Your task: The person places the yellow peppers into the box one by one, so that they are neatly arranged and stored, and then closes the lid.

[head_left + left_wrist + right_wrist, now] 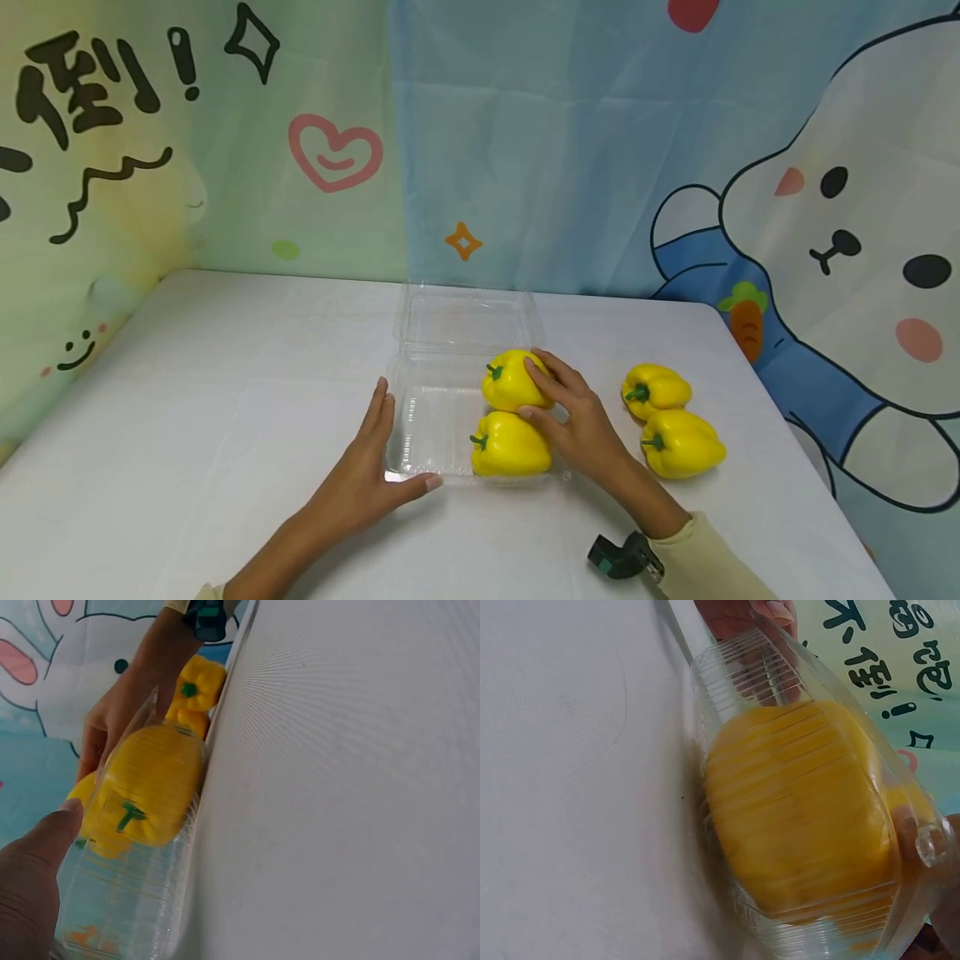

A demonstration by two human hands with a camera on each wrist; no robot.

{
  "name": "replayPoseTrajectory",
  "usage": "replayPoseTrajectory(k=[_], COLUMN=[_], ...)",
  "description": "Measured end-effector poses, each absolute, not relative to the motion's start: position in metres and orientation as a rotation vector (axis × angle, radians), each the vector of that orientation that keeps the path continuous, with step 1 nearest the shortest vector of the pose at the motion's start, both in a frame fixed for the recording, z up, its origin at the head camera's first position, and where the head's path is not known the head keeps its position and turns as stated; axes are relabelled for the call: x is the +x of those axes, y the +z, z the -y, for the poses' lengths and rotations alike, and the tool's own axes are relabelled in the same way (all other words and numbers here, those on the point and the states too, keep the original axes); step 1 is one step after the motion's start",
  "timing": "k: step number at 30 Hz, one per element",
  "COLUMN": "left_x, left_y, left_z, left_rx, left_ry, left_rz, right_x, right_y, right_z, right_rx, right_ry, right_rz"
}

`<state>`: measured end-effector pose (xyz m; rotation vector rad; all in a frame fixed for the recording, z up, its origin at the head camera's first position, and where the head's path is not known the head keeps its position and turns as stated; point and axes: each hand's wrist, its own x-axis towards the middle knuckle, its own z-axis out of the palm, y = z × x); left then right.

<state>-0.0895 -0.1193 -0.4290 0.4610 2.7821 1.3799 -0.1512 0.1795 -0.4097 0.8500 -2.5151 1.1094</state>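
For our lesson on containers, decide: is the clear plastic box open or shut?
Open: its clear lid lies back beyond the base, leaving the nearer yellow pepper inside uncovered.

Soft, even light fills the head view, with faint shadows on the counter [465, 546] below the left grip [367, 475] and right grip [572, 417], and white glints on the clear container [438, 429] between them. Both wrist views are dimmer; moiré lines streak the counter right of the left grip.

- Apparently a staged corner; building type unclear
- Plain white desk [247, 417]
- Creased green-and-blue fabric backdrop [525, 158] along the far side, white cartoon animal [870, 133] printed right
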Motion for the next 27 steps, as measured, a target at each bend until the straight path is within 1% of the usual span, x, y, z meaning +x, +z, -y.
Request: replayPoseTrajectory(k=[27], left_x=[-0.0901], left_y=[-0.4286], left_z=[0.1189], left_rx=[0.460], left_ry=[1.413], left_rz=[-2.765], right_x=[-0.1580], right_y=[-0.4085], right_z=[-0.1806], right_rx=[0.880], right_ry=[1.087], right_rz=[2.664])
